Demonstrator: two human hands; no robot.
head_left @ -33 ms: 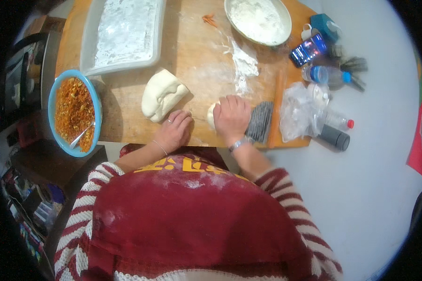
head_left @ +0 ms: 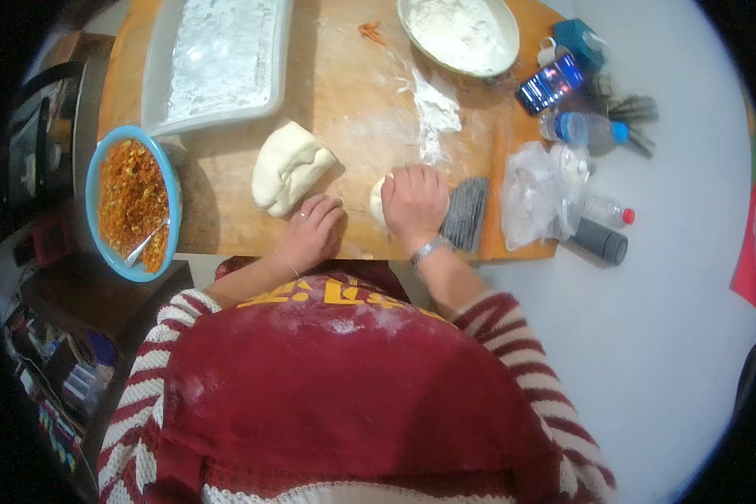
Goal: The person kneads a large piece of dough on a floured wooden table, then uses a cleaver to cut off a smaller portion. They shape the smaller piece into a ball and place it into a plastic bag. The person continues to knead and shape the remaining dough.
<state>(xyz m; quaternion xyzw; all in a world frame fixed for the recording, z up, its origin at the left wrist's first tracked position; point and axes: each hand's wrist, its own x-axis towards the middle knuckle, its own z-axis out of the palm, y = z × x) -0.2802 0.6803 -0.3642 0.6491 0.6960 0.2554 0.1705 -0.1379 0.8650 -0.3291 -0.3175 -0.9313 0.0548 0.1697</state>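
Observation:
My right hand [head_left: 416,202] lies over a small lump of pale dough [head_left: 378,202], fingers bent over it and pressing it on the wooden board [head_left: 357,109]. Most of that lump is hidden under the palm. Near the board's front edge, my left hand [head_left: 311,233] rests with its fingers on the wood, holding nothing that shows. Just beyond it sits a larger, folded block of dough [head_left: 290,170]. Close to the right hand's outer side lies a dark grey, streaked flat piece [head_left: 465,214], with a long wooden rod [head_left: 497,189] beside it.
At the left stands a blue bowl [head_left: 175,186] of orange chopped filling with a spoon [head_left: 143,248]. A floured plastic tub [head_left: 151,84] and a bowl of flour [head_left: 512,59] are at the back. Rightward are a phone [head_left: 549,84], a plastic bag [head_left: 529,202] and bottles [head_left: 584,128].

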